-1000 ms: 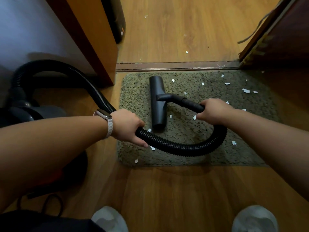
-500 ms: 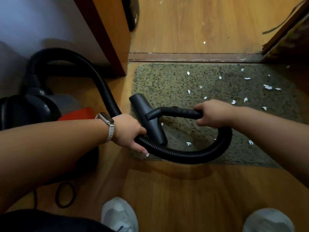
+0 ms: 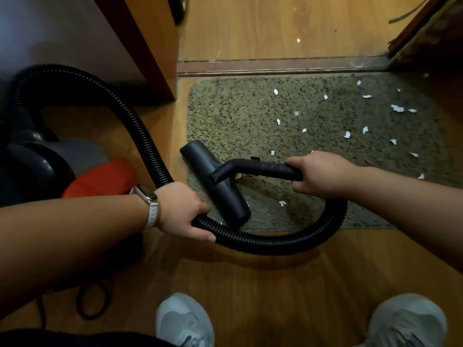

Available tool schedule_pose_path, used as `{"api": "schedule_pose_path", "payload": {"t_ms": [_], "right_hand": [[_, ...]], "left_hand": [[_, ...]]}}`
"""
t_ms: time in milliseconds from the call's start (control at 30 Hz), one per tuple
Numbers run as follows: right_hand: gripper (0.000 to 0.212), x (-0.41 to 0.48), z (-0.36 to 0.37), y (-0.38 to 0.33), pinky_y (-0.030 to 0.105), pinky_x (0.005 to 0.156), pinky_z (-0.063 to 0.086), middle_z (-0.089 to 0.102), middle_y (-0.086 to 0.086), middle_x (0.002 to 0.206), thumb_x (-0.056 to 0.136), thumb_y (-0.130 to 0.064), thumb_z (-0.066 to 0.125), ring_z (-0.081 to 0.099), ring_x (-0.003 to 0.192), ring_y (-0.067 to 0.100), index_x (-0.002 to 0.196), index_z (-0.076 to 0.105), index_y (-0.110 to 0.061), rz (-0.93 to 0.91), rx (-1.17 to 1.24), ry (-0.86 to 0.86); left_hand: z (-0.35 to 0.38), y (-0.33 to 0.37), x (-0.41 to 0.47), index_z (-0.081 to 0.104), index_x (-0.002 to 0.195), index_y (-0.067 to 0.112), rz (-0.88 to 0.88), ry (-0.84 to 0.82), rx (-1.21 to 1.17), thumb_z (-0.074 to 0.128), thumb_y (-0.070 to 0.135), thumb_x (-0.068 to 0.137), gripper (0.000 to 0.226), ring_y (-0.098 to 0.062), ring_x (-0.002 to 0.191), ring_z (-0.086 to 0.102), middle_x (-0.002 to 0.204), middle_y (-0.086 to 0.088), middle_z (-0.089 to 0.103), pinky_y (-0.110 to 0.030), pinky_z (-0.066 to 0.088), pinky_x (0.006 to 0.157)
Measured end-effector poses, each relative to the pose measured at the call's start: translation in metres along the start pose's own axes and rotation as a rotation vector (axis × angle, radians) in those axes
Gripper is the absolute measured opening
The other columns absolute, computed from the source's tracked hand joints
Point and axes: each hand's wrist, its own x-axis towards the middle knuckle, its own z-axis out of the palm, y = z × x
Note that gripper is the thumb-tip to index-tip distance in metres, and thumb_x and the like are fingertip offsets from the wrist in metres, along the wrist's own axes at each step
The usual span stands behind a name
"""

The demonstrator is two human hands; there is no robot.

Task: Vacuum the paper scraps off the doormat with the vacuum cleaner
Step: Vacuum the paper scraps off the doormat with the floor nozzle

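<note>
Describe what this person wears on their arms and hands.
Left forearm and right forearm are bare, no sleeves in view. The left wrist carries a watch with a dark rectangular face and a pale band. Neither left hand nor right hand shows gloves or rings.

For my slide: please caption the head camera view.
Left hand holds the black ribbed vacuum hose, right hand its black handle, flat nozzle on a green shaggy doormat strewn with white paper scraps.

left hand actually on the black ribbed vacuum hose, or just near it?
Touching. The head view shows the left hand gripping the black ribbed vacuum hose: the fingers curl round it by the doormat's near left corner, with no gap visible.
</note>
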Motion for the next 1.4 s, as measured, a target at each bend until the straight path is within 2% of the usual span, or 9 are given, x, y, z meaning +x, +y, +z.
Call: {"api": "schedule_pose_path", "payload": {"t_ms": [267, 433, 567, 667, 867, 1100, 1233, 1400], "right_hand": [[0.028, 0.012, 0.012, -0.013, 0.031, 0.057, 0.039, 0.045, -0.007, 0.071, 0.088, -0.042, 0.056, 0.048, 0.068, 0.022, 0.111, 0.051, -0.026, -0.066, -0.090, 0.081], [0.035, 0.018, 0.013, -0.026, 0.033, 0.061, 0.047, 0.049, -0.002, 0.081, 0.091, -0.044, 0.053, 0.058, 0.076, 0.026, 0.120, 0.050, -0.025, -0.114, -0.134, 0.115], [0.031, 0.019, 0.010, -0.030, 0.033, 0.062, 0.048, 0.050, -0.003, 0.078, 0.089, -0.042, 0.056, 0.051, 0.071, 0.022, 0.115, 0.052, -0.025, -0.134, -0.089, 0.077], [0.026, 0.016, 0.009, -0.033, 0.033, 0.061, 0.050, 0.054, -0.005, 0.074, 0.087, -0.039, 0.060, 0.054, 0.069, 0.022, 0.108, 0.054, -0.027, -0.169, -0.014, 0.015], [0.031, 0.008, 0.016, -0.045, 0.028, 0.055, 0.040, 0.053, -0.008, 0.072, 0.088, -0.041, 0.057, 0.055, 0.067, 0.018, 0.117, 0.054, -0.031, -0.254, -0.076, -0.077], [0.031, -0.005, 0.021, -0.034, 0.028, 0.058, 0.041, 0.051, -0.009, 0.070, 0.087, -0.040, 0.059, 0.054, 0.066, 0.017, 0.116, 0.055, -0.031, -0.207, -0.068, -0.089], [0.030, -0.010, 0.020, -0.022, 0.027, 0.057, 0.038, 0.048, -0.011, 0.066, 0.086, -0.041, 0.061, 0.050, 0.064, 0.016, 0.115, 0.056, -0.033, -0.134, -0.018, -0.071], [0.018, -0.015, 0.022, -0.008, 0.029, 0.054, 0.041, 0.057, -0.008, 0.069, 0.084, -0.037, 0.063, 0.054, 0.062, 0.010, 0.100, 0.058, -0.031, -0.033, 0.078, -0.078]], "left_hand": [[0.008, -0.002, -0.010, 0.058, 0.084, 0.024, -0.014, 0.030, -0.011, -0.003, 0.096, 0.066, 0.096, -0.022, 0.065, 0.062, 0.074, 0.004, 0.064, -0.038, 0.054, 0.063], [0.000, -0.001, -0.020, 0.059, 0.084, 0.024, -0.041, -0.014, 0.024, 0.012, 0.092, 0.072, 0.083, -0.020, 0.062, 0.059, 0.071, 0.005, 0.061, -0.036, 0.053, 0.061], [-0.001, 0.005, -0.027, 0.060, 0.086, 0.023, -0.041, -0.038, 0.045, 0.019, 0.090, 0.076, 0.079, -0.021, 0.065, 0.060, 0.074, 0.003, 0.063, -0.036, 0.052, 0.063], [0.006, 0.009, -0.032, 0.062, 0.090, 0.022, -0.030, -0.050, 0.040, 0.017, 0.092, 0.076, 0.084, -0.022, 0.070, 0.062, 0.078, 0.003, 0.065, -0.038, 0.053, 0.068], [0.011, 0.015, -0.035, 0.059, 0.085, 0.022, -0.016, -0.081, 0.001, 0.015, 0.094, 0.073, 0.085, -0.022, 0.067, 0.061, 0.076, 0.002, 0.064, -0.040, 0.053, 0.068], [0.001, 0.019, -0.029, 0.061, 0.088, 0.021, -0.013, -0.068, 0.024, 0.016, 0.092, 0.074, 0.085, -0.021, 0.067, 0.060, 0.076, 0.002, 0.063, -0.039, 0.053, 0.067], [0.001, 0.019, -0.024, 0.063, 0.096, 0.022, -0.010, -0.061, 0.028, 0.005, 0.096, 0.068, 0.098, -0.021, 0.073, 0.063, 0.083, 0.004, 0.066, -0.038, 0.053, 0.069], [-0.013, 0.026, -0.019, 0.059, 0.092, 0.022, -0.019, -0.127, 0.027, 0.017, 0.088, 0.075, 0.080, -0.018, 0.065, 0.052, 0.074, 0.006, 0.054, -0.031, 0.044, 0.062]]}}
